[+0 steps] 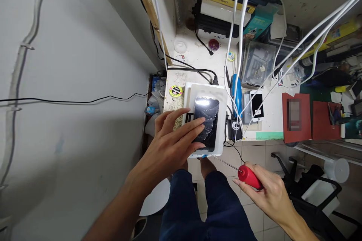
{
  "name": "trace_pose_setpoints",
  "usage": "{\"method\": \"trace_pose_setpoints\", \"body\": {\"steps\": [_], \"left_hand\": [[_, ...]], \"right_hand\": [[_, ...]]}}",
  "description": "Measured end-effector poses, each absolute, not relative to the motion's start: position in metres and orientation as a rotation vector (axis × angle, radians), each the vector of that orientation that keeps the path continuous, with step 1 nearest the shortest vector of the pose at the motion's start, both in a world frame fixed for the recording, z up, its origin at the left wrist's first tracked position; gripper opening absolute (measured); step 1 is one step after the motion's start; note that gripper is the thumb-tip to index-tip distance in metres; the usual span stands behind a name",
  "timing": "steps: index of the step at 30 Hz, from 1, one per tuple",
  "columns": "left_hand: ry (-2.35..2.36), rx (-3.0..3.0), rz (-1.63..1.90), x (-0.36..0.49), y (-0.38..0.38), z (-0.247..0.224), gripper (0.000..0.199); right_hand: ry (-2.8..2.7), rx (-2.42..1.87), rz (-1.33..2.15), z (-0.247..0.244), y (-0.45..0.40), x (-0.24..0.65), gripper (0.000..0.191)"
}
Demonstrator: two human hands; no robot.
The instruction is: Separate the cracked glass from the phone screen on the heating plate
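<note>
Red-handled tool [250, 177] gripped in your right hand [268, 192], you rested your left hand [177, 139], fingers loosely spread, on the dark phone [210, 125] (its glass was badly cracked), which lay on a white platform [222, 124].

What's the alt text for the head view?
The left hand rests on a cracked phone lying on a white platform; the right hand holds a red-handled tool, its thin shaft pointing toward the platform's near edge.
</note>
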State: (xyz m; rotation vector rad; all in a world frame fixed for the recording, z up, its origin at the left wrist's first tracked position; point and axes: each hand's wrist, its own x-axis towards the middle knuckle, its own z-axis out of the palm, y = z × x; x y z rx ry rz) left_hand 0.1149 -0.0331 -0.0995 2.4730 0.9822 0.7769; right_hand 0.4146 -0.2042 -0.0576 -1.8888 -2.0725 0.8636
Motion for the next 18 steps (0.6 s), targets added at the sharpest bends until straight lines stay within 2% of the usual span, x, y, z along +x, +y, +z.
{"method": "trace_pose_setpoints", "body": {"steps": [4,9,13,16,18], "left_hand": [[0.937,2.451,0.815,0.115,-0.03,-0.102,0.027],[0.875,2.434,0.856,0.115,-0.027,-0.102,0.034],[0.842,2.428,0.956,0.117,-0.039,-0.09,0.032],[0.7,2.5,0.836,0.124,-0.056,-0.074,0.035],[0.585,2.591,0.746,0.128,-0.068,-0.064,0.027]], "right_hand": [[-2.021,-1.93,0.898,-0.053,-0.21,0.418,0.028],[-1.965,-1.947,0.93,-0.049,-0.208,0.419,0.026],[-1.995,-1.931,0.917,-0.046,-0.205,0.418,0.023],[-2.067,-1.889,0.899,-0.039,-0.201,0.414,0.023],[-2.129,-1.826,0.876,-0.033,-0.199,0.411,0.026]]}}
